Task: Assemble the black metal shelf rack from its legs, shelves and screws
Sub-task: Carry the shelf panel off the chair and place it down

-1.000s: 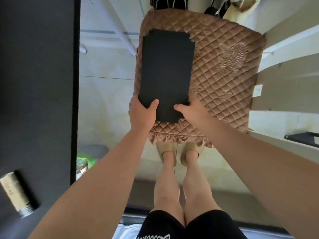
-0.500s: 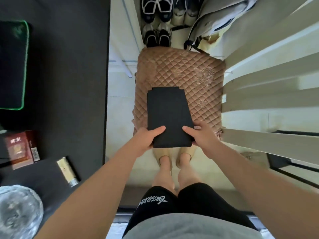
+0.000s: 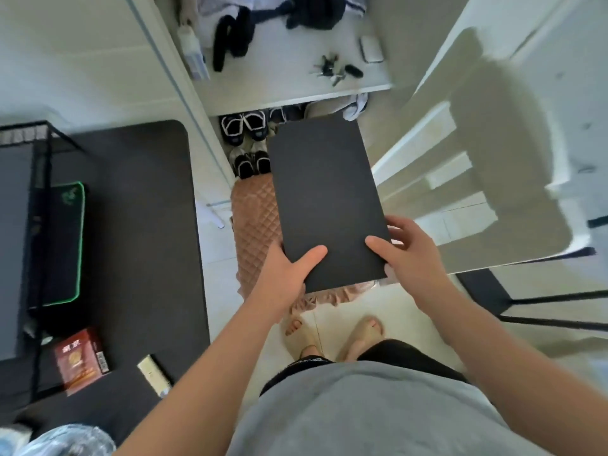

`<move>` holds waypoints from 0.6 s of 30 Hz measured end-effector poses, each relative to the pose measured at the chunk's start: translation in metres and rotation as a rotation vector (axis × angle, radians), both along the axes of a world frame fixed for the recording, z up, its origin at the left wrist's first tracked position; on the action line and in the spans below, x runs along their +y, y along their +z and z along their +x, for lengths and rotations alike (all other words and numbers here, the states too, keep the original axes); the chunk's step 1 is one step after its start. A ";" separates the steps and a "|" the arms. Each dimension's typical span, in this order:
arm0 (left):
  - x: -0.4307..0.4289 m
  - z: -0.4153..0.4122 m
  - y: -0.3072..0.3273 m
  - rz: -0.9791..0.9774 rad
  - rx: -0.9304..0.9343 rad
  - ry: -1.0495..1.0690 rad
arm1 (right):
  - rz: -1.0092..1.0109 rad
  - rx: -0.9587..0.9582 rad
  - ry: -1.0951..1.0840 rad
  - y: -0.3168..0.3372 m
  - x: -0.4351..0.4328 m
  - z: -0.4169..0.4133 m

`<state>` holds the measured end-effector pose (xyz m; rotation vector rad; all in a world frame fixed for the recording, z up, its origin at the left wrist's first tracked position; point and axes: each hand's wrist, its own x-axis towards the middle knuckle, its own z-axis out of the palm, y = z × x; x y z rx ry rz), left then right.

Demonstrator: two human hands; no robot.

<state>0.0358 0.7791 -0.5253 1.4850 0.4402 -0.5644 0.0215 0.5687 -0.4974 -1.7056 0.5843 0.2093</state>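
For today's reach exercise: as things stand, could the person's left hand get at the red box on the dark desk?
Probably not right away: the left hand grips the black shelf panel with the right hand. Nothing seems to block the way to the red box.

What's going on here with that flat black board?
A person is standing and holding a black shelf panel by its near end. The left hand is at one corner and the right hand at the other, thumbs on top. The panel is held over a brown quilted cushion. A black metal frame stands on the dark desk to the left. The panel is not joined to anything yet.
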 end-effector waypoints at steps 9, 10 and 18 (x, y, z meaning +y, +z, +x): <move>-0.073 0.035 0.084 -0.023 -0.348 -0.239 | -0.095 -0.302 -0.191 0.094 -0.067 -0.025; -0.086 0.037 0.092 -0.031 -0.372 -0.266 | -0.101 -0.327 -0.217 0.102 -0.077 -0.030; -0.218 0.022 0.135 -0.087 -0.511 -0.497 | -0.112 -0.452 -0.410 0.129 -0.184 -0.092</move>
